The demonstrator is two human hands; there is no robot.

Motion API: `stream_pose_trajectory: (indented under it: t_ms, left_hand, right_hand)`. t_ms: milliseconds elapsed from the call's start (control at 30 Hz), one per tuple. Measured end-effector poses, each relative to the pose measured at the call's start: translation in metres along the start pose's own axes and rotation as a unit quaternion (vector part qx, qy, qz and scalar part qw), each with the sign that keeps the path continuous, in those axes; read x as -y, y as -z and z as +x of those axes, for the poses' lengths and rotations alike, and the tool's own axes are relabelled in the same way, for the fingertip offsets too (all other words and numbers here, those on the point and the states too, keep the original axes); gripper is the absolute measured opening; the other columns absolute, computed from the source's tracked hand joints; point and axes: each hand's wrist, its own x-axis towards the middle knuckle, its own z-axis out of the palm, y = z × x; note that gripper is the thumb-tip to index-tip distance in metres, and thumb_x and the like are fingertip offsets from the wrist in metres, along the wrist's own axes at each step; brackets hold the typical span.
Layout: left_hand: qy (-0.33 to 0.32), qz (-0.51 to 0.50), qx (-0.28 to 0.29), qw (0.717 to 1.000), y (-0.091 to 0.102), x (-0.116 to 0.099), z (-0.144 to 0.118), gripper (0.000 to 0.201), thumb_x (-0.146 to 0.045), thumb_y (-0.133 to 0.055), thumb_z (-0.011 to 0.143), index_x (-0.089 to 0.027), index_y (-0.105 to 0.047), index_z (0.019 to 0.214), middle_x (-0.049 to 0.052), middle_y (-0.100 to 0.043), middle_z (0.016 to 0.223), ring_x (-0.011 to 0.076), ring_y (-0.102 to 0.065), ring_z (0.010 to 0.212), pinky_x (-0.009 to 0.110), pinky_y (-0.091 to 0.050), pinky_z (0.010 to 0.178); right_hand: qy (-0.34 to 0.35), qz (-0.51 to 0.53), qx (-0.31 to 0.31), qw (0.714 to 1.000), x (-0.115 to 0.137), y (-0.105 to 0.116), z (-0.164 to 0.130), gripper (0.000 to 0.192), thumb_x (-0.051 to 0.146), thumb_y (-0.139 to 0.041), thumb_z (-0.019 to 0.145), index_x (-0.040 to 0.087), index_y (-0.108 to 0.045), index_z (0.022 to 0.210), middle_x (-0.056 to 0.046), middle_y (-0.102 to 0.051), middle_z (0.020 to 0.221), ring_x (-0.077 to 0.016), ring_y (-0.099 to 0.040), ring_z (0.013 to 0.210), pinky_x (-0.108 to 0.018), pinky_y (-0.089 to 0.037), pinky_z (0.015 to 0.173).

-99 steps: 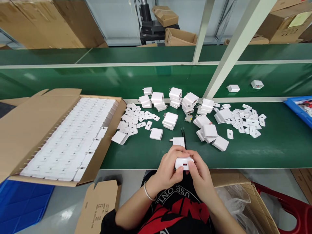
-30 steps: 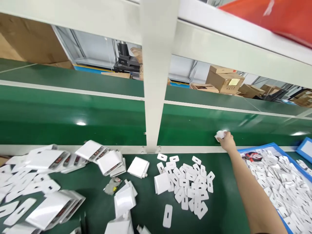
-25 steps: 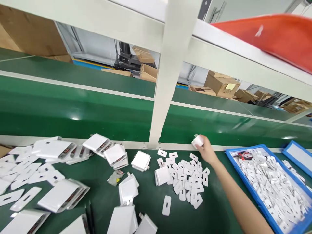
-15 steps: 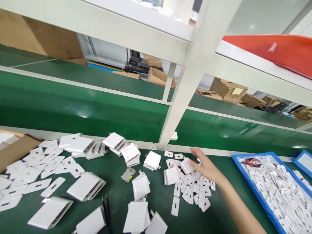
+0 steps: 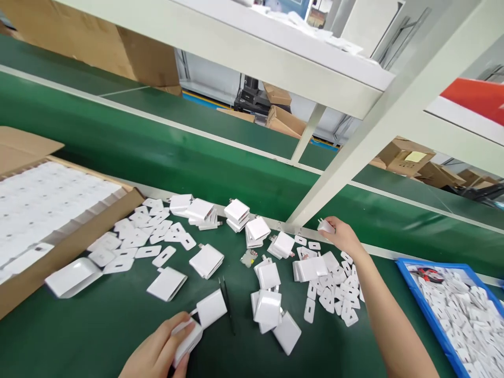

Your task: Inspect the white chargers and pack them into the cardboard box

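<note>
Your left hand (image 5: 157,349) pinches a boxy white plastic shell (image 5: 192,340), bottom-center; right hand (image 5: 343,237), a pronged white plastic block (image 5: 325,226), center-right. Probably light, stiff, kinda slick; grab flat sides.

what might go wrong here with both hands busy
The left hand holds a white casing close beside a loose charger and black tweezers, so it might bump either. The right hand holds a small plug piece near loose slotted plates; dropping it could scatter them.

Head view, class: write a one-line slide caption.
Left hand and right hand each hold a white charger at a green table.
</note>
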Motion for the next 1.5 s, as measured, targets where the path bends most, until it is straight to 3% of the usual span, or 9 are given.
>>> stream_pose_trajectory:
  t_ms: [200, 367, 500, 600, 700, 800, 933, 1133, 1500]
  left_hand:
    - [0.006, -0.033, -0.023, 0.999, 0.008, -0.01, 0.017, 0.025, -0.018, -0.049, 0.1, -0.017, -0.067, 0.118, 0.013, -0.075, 0.113, 0.024, -0.076, 0.095, 0.031, -0.061, 0.083]
    - [0.061, -0.187, -0.02, 0.98, 0.01, -0.006, 0.01, 0.025, -0.019, -0.049, 0.102, -0.019, -0.064, 0.123, 0.013, -0.069, 0.12, 0.0225, -0.074, 0.097, 0.029, -0.059, 0.08]
    - [0.128, -0.387, -0.019, 0.913, 0.025, -0.001, 0.008, 0.024, -0.023, -0.04, 0.109, -0.023, -0.06, 0.122, 0.01, -0.063, 0.119, 0.0222, -0.069, 0.103, 0.032, -0.057, 0.086]
    - [0.133, -0.476, -0.013, 0.869, 0.041, -0.007, 0.014, 0.027, -0.032, -0.036, 0.112, -0.024, -0.058, 0.124, 0.011, -0.059, 0.121, 0.0251, -0.063, 0.107, 0.037, -0.054, 0.091]
    - [0.094, -0.513, -0.02, 0.853, 0.053, -0.017, 0.024, 0.031, -0.043, -0.035, 0.113, -0.025, -0.055, 0.129, 0.012, -0.053, 0.125, 0.0271, -0.057, 0.112, 0.042, -0.052, 0.096]
    - [0.039, -0.52, -0.037, 0.852, 0.06, -0.023, 0.032, 0.032, -0.047, -0.035, 0.112, -0.026, -0.052, 0.131, 0.01, -0.047, 0.123, 0.0263, -0.053, 0.111, 0.041, -0.051, 0.094]
    - [-0.004, -0.499, -0.024, 0.866, 0.069, -0.022, 0.032, 0.034, -0.049, -0.035, 0.113, -0.028, -0.051, 0.133, 0.01, -0.044, 0.124, 0.0271, -0.049, 0.116, 0.041, -0.05, 0.094]
    - [0.059, -0.512, 0.066, 0.854, 0.074, -0.02, 0.018, 0.054, -0.059, -0.025, 0.113, -0.026, -0.056, 0.142, 0.01, -0.056, 0.117, 0.0241, -0.056, 0.096, 0.037, -0.05, 0.083]
    - [0.163, -0.542, 0.073, 0.821, 0.067, -0.024, 0.012, 0.044, -0.048, -0.041, 0.114, -0.021, -0.076, 0.118, 0.006, -0.067, 0.099, 0.0195, -0.059, 0.084, 0.032, -0.048, 0.077]
  right_hand:
    - [0.038, 0.057, -0.037, 0.997, 0.03, -0.01, -0.113, 0.05, 0.061, -0.069, 0.092, 0.026, -0.067, 0.128, -0.011, -0.076, 0.129, -0.0333, -0.073, 0.117, -0.045, -0.06, 0.098]
    - [0.049, 0.033, -0.068, 0.996, 0.054, -0.04, -0.138, 0.053, 0.056, -0.066, 0.09, 0.022, -0.064, 0.13, -0.016, -0.071, 0.131, -0.0363, -0.069, 0.12, -0.054, -0.056, 0.103]
    - [0.043, 0.079, -0.257, 0.962, 0.09, -0.048, -0.175, 0.051, 0.058, -0.067, 0.093, 0.021, -0.065, 0.127, -0.016, -0.068, 0.126, -0.0364, -0.064, 0.122, -0.055, -0.051, 0.105]
    - [0.044, 0.165, -0.38, 0.909, 0.147, -0.075, -0.226, 0.03, 0.048, -0.06, 0.103, 0.023, -0.066, 0.118, -0.007, -0.066, 0.097, -0.0252, -0.065, 0.09, -0.042, -0.054, 0.086]
    - [0.137, 0.311, -0.179, 0.923, 0.211, -0.118, -0.273, 0.039, 0.051, -0.047, 0.108, 0.024, -0.061, 0.133, -0.003, -0.065, 0.088, -0.0194, -0.06, 0.072, -0.032, -0.051, 0.068]
    - [0.166, 0.431, -0.024, 0.887, 0.255, -0.148, -0.294, 0.055, 0.062, -0.038, 0.109, 0.023, -0.054, 0.144, -0.004, -0.068, 0.097, -0.0204, -0.063, 0.076, -0.032, -0.052, 0.069]
    - [0.17, 0.52, -0.012, 0.837, 0.27, -0.16, -0.298, 0.051, 0.063, -0.044, 0.108, 0.025, -0.061, 0.136, -0.008, -0.069, 0.119, -0.0232, -0.066, 0.093, -0.033, -0.055, 0.08]
    - [0.149, 0.514, -0.064, 0.842, 0.265, -0.173, -0.308, 0.04, 0.055, -0.051, 0.107, 0.025, -0.064, 0.13, -0.004, -0.068, 0.097, -0.0204, -0.061, 0.079, -0.031, -0.05, 0.071]
    - [0.054, 0.568, -0.063, 0.819, 0.279, -0.188, -0.316, 0.044, 0.062, -0.047, 0.106, 0.023, -0.066, 0.115, 0.0, -0.063, 0.079, -0.0169, -0.056, 0.064, -0.027, -0.046, 0.056]
